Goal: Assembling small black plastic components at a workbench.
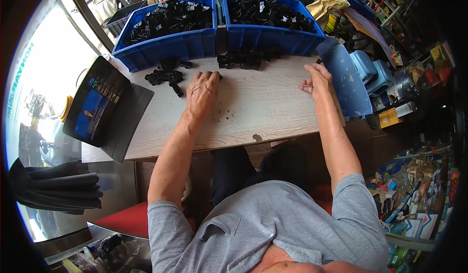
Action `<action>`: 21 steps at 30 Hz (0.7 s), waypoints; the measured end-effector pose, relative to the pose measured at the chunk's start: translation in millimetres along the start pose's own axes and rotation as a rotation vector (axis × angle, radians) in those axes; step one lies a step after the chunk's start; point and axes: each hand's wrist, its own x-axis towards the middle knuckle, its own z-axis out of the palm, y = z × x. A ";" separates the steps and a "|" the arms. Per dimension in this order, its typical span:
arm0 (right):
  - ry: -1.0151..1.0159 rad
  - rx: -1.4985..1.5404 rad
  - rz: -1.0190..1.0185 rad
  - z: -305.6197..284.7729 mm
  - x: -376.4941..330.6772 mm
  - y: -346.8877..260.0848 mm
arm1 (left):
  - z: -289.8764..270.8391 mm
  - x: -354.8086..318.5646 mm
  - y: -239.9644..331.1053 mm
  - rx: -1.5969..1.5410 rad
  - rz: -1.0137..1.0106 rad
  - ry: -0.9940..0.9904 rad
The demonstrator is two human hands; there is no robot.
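Note:
My left hand (pixel 201 93) rests on the wooden table (pixel 263 109), its fingers curled down. Beside its fingertips a small black plastic part (pixel 221 77) peeks out, mostly hidden by the hand. To its left lies a loose pile of black plastic parts (pixel 165 75); another cluster of black parts (pixel 243 58) sits beyond it, against the bins. At the table's right edge, my right hand (pixel 319 80) is held next to a light-blue plastic bin (pixel 343 78). Its fingers are partly bent and apart, with nothing visible in them.
Two blue bins (pixel 168 46) (pixel 273 38) full of black parts stand along the table's far side. A tablet in a dark case (pixel 100 105) leans at the left. Small dark crumbs (pixel 224 114) lie on the tabletop. Shelves of packaged goods (pixel 414 195) are at lower right.

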 end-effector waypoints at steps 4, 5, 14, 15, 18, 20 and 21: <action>-0.269 -0.127 -0.002 24.0 -20.1 7.0 | -0.3 0.3 3.7 0.003 -0.012 -0.034; -0.342 -0.179 -0.034 31.7 -25.2 7.0 | -4.2 1.0 9.1 -0.012 0.013 0.048; -0.456 -0.511 -0.154 91.9 -45.3 6.9 | 1.6 -0.1 8.4 -0.047 -0.022 0.022; -0.437 -0.568 -0.182 94.7 -46.7 6.7 | 2.0 0.1 7.6 -0.059 -0.006 0.050; -0.430 -0.568 -0.236 98.3 -47.7 10.9 | 3.2 2.0 7.1 -0.060 -0.040 0.040; -0.428 -0.577 -0.243 99.4 -45.8 11.9 | 3.3 4.4 4.9 -0.096 -0.070 0.079; -0.426 -0.585 -0.252 99.5 -45.1 12.2 | 3.7 5.3 4.1 -0.130 -0.099 0.121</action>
